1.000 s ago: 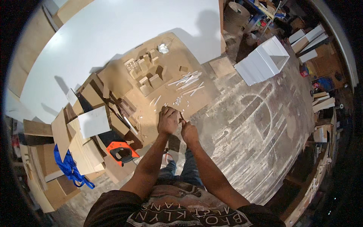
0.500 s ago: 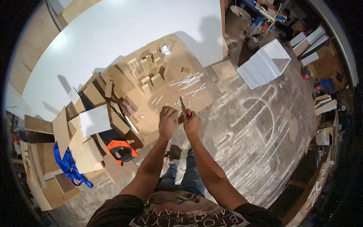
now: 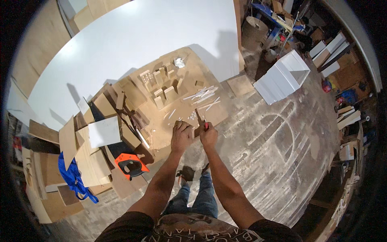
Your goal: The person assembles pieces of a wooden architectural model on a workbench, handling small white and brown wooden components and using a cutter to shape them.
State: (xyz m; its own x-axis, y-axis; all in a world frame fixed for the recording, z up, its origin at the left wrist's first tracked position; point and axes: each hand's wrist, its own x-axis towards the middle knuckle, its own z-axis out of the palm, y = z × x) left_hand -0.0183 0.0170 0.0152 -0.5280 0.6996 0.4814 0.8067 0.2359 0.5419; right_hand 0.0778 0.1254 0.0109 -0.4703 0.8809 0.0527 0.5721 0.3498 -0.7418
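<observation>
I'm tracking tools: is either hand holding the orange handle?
No, the orange handle lies apart, left of the left hand and right hand.

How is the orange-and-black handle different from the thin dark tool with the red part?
The orange-and-black handle with a grip hole looks wide and chunky, while the thin dark tool with a red part looks narrow. The orange-and-black handle lies near pale wooden boards, with no hand on it; the thin dark tool is in the right hand, pointing away from the person. Both have a bright colour.

Orange saw handle [image 3: 122,159], blue fabric [image 3: 72,176]
</observation>
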